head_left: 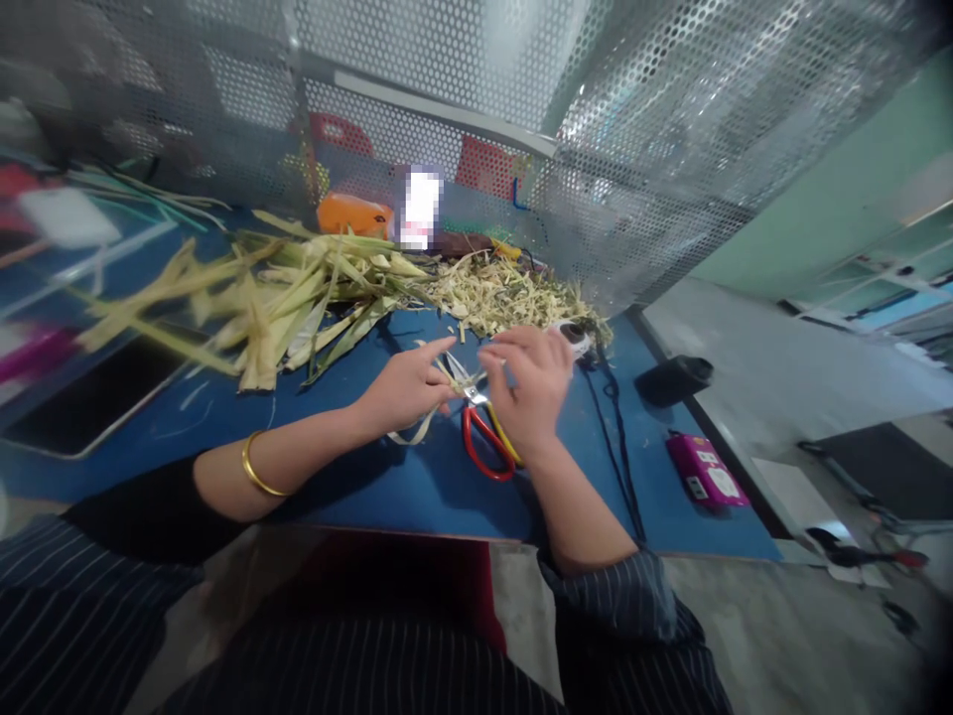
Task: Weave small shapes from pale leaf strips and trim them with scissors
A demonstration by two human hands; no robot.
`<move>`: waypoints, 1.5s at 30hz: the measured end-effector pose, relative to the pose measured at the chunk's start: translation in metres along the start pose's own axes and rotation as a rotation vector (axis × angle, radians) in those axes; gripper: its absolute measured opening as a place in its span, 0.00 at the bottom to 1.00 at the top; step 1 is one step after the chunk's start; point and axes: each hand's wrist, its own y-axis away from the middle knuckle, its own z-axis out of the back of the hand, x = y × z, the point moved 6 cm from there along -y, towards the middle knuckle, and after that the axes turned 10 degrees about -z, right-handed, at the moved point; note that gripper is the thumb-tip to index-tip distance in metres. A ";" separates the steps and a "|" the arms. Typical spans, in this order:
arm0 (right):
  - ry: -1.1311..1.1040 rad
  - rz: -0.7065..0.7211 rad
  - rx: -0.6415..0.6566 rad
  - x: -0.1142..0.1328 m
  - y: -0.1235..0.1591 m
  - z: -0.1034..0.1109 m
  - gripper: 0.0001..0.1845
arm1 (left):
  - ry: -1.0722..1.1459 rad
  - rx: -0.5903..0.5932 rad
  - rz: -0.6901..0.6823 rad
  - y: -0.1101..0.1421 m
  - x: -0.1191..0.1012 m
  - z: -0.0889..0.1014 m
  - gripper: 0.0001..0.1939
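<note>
My left hand (408, 385) pinches a thin, pale corn husk strip (413, 433), whose loose end curls below the fingers. Its index finger points out toward the right. My right hand (527, 382) is close by, its fingers bent toward the thumb; a faint strand seems to run to its fingertips, though blur hides the grip. Beneath and between both hands lie scissors (483, 437) with one red and one yellow handle, blades slightly apart. Behind the left hand is a heap of long dried husks (320, 288). Short cut husk pieces (506, 293) are piled behind the right hand.
A dark-screened tablet or phone (111, 392) lies at left. At the back stand an orange object (353, 214) and a lit phone screen (421, 207), before a perforated metal panel (417, 129). A black cylinder (674, 380) and a purple pack (706, 469) sit near the right edge.
</note>
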 end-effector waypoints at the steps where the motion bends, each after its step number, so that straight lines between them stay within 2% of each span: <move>1: 0.003 0.018 0.126 0.003 0.002 -0.010 0.07 | -0.063 0.040 -0.022 0.000 -0.002 -0.003 0.41; 3: -0.065 -0.060 0.366 0.002 0.007 -0.030 0.10 | -0.172 0.113 -0.061 0.002 -0.005 -0.008 0.42; 6: -0.357 -0.374 0.591 -0.010 0.015 -0.051 0.10 | -0.235 0.158 -0.070 0.004 -0.009 -0.011 0.43; 9: -0.701 -0.713 0.628 -0.020 0.022 -0.057 0.09 | -0.268 0.199 -0.068 0.005 -0.010 -0.014 0.43; 12: -0.862 -0.874 0.558 -0.024 0.024 -0.055 0.10 | -0.263 0.239 -0.092 0.006 -0.012 -0.016 0.44; 16: -0.887 -0.856 0.449 -0.027 0.022 -0.056 0.08 | -0.239 0.291 -0.145 0.008 -0.016 -0.020 0.42; 19: -0.879 -0.812 0.461 -0.029 0.021 -0.060 0.07 | -0.181 0.292 -0.146 0.008 -0.016 -0.022 0.41; 21: -0.804 -0.753 0.448 -0.032 0.018 -0.056 0.07 | -0.063 0.257 -0.105 0.007 -0.012 -0.022 0.39; 23: -0.637 -0.612 0.327 -0.034 0.010 -0.041 0.08 | 0.078 0.185 -0.040 0.005 -0.008 -0.018 0.35; 26: -0.348 -0.324 0.031 -0.022 0.001 -0.007 0.07 | 0.274 0.011 0.056 0.001 -0.002 -0.007 0.27; 28: -0.272 -0.227 -0.023 -0.011 0.001 0.003 0.08 | 0.389 -0.081 0.095 0.000 0.000 -0.001 0.25; 30: -0.305 -0.225 0.092 -0.004 0.005 -0.004 0.11 | 0.469 -0.130 0.111 -0.001 0.000 0.003 0.24; 33: -0.453 -0.384 0.317 -0.005 0.014 -0.026 0.12 | 0.518 -0.179 0.141 -0.001 0.002 0.006 0.21; 37: -0.548 -0.629 0.315 -0.019 0.021 -0.038 0.16 | 0.571 -0.204 0.126 -0.002 0.003 0.004 0.18; 39: -0.599 -0.685 0.387 -0.019 0.024 -0.044 0.17 | 0.594 -0.193 0.116 -0.002 0.003 0.002 0.18; 42: -0.695 -0.710 0.552 -0.012 0.029 -0.053 0.17 | 0.602 -0.182 0.132 -0.001 0.004 -0.001 0.17; 45: -0.671 -0.610 0.545 -0.006 0.027 -0.051 0.15 | 0.561 -0.220 0.112 0.000 0.005 0.000 0.18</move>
